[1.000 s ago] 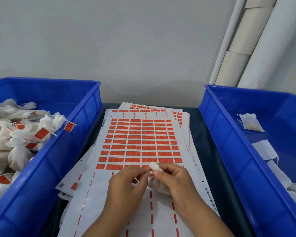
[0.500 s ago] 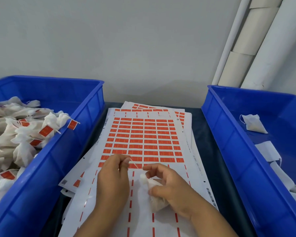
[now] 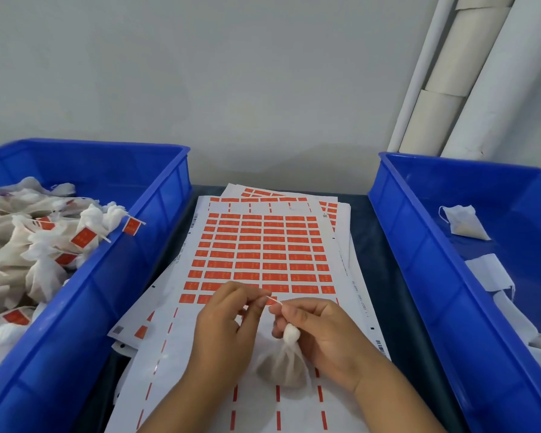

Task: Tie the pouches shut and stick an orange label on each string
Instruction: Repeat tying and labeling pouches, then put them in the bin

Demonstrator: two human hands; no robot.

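Note:
A tied white pouch [image 3: 283, 368] lies on the sheet of orange labels [image 3: 260, 254] in front of me. My right hand [image 3: 319, 332] holds the pouch by its gathered neck and pinches its string. My left hand [image 3: 228, 323] pinches an orange label [image 3: 270, 300] against the string's free end, just left of my right fingertips. The label is mostly hidden by my fingers.
A blue bin [image 3: 113, 276] on the left holds several tied, labelled pouches [image 3: 44, 242]. A blue bin [image 3: 419, 260] on the right holds untied pouches [image 3: 463, 221]. More label sheets [image 3: 341, 210] are stacked beneath. White tubes [image 3: 450, 89] lean against the wall at back right.
My left hand peeled a label off the sheet and brought it to the string. My right hand turned the pouch so it hangs below the fingers, string pointing left.

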